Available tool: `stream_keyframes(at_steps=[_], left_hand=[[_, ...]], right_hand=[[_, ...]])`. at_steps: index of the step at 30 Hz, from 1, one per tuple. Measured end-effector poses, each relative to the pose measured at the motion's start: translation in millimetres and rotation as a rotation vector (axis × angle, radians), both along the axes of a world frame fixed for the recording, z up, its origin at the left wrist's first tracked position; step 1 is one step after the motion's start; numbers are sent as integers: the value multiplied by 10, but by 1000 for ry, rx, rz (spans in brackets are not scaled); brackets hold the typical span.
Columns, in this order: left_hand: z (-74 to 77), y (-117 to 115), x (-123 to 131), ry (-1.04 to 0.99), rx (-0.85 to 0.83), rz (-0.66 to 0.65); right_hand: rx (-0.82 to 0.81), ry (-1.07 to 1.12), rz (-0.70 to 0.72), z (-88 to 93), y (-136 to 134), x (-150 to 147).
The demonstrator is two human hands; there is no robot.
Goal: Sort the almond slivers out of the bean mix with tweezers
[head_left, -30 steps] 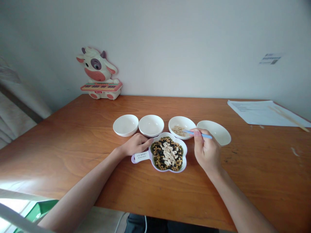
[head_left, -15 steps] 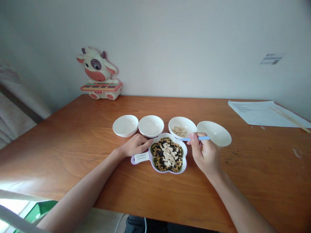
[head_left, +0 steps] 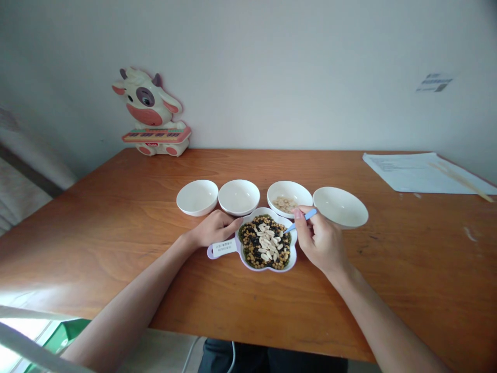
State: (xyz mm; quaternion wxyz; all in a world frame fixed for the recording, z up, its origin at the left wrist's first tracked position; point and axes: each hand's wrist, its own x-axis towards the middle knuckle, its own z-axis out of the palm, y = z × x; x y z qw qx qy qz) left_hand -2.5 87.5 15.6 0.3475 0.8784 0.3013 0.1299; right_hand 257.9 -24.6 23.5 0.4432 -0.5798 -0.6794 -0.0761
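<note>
A flower-shaped bowl with a labelled lilac handle sits on the table in front of me. In it lie yellow beans, black and green grains, and a pile of pale flat seeds on top. My left hand is closed at the bowl's left rim, thumb on the edge. Pinched in my right hand are blue tweezers, their tip slanting down over the right part of the contents. Just behind stands a white bowl with some pale flat seeds at its bottom.
Two white bowls, one at far left and one beside it, complete a row with a right-hand bowl. A cow toy with a keyboard stands at the back left. Paper and a chopstick-like stick lie at the back right.
My right hand has tilted the tweezers from nearly level to slanting, bringing their tip down to the bowl's contents. My left hand keeps its place at the rim. The view has shifted slightly.
</note>
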Motion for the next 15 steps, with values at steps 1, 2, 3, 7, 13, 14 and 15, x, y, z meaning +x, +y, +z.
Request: stream_keyframes(at_steps=[1, 2, 3, 7, 13, 14, 15], left_hand=[[0, 0, 1, 5, 3, 1], [2, 0, 3, 9, 5, 3], [4, -1, 6, 11, 6, 6], [15, -9, 15, 0, 2, 9], [10, -9, 6, 5, 0, 3], [8, -8, 4, 10, -2, 4], [6, -6, 3, 14, -3, 5]], right_hand=[[-3, 5, 1, -3, 3, -4], [-4, 8, 3, -5, 5, -7], [-2, 8, 6, -6, 7, -11], [23, -6, 22, -2, 6, -21], [7, 6, 23, 13, -3, -19], [-2, 8, 25, 10, -2, -20], [-10, 10, 27, 5, -1, -22]])
